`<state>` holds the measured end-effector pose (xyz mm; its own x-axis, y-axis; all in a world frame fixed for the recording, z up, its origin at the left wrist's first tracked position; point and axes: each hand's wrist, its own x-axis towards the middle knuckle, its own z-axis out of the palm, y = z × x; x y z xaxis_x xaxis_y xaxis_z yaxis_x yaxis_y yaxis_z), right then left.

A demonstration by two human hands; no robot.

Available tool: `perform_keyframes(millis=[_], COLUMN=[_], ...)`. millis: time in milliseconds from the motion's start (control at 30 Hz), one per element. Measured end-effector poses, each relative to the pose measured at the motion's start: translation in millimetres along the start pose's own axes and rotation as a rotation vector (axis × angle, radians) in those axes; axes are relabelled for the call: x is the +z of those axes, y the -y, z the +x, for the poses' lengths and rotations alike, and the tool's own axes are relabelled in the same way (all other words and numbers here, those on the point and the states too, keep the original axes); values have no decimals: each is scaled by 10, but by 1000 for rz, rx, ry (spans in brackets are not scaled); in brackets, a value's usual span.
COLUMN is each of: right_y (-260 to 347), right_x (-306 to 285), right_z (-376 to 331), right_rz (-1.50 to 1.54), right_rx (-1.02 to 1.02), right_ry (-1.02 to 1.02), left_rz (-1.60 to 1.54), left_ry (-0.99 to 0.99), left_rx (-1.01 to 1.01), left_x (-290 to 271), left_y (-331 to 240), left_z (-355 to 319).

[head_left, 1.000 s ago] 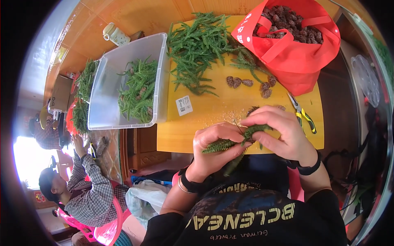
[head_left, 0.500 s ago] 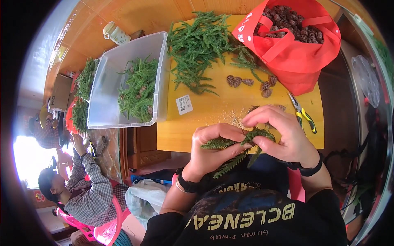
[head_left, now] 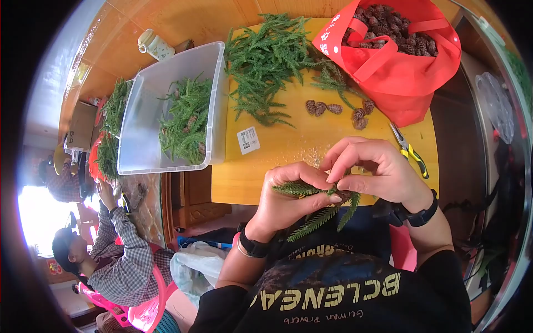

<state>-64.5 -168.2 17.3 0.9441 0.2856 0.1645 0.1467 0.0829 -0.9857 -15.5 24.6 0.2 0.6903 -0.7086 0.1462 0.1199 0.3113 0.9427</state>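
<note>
1. L hand (head_left: 276,205): fingers pinching green sprigs (head_left: 313,223), held over tabletop's (head_left: 241,186) near edge.
2. R hand (head_left: 383,172): fingers bent close tog. at sprigs' join; can't tell what's btwn.
3. Pliers (head_left: 412,156) nr tabletop's R edge; red bag (head_left: 402,83) w/ cones (head_left: 391,30), far R corner.

The person wore a black T-shirt (head_left: 427,302) with short sleeves (head_left: 444,272). Large, pale-yellow block lettering (head_left: 325,295) crossed its chest, upside down in the view, with 1 line of thin, small script (head_left: 323,318) and a dim, bluish print (head_left: 316,272). The left hand (head_left: 294,191) and right hand (head_left: 380,169) were bare. Each wrist had 1 black band (head_left: 423,211); 1 thin, pale bangle (head_left: 242,251) sat beside the left one.
</note>
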Motion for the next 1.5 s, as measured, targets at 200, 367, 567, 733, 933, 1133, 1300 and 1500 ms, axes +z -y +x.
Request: perform_keyframes(millis=[200, 367, 567, 733, 933, 1133, 1300, 1500], right_y=[24, 76, 162, 245, 196, 113, 119, 92], right_x=[13, -15, 95, 83, 59, 24, 34, 141], right_z=[-6, -20, -88, -118, -137, -111, -112, -90], right_rz=[347, 394, 95, -440, 109, -228, -228, -410], right_rx=[161, 202, 99, -200, 153, -9, 20, -31], right_ry=[-50, -107, -215, -92, -166, -30, -94, -253], left_rz=[36, 44, 98, 77, 127, 126, 106, 197], left_ry=[9, -11, 47, 44, 42, 46, 44, -35], left_rx=[-17, -130, -98, -114, -56, -111, -146, -135], left_x=[-12, 17, -7, 9, 35, 10, 40, 85], left_y=[7, -33, -18, 15, -13, -32, -52, -44], left_z=[0, 22, 2, -18, -19, -28, -3, 2])
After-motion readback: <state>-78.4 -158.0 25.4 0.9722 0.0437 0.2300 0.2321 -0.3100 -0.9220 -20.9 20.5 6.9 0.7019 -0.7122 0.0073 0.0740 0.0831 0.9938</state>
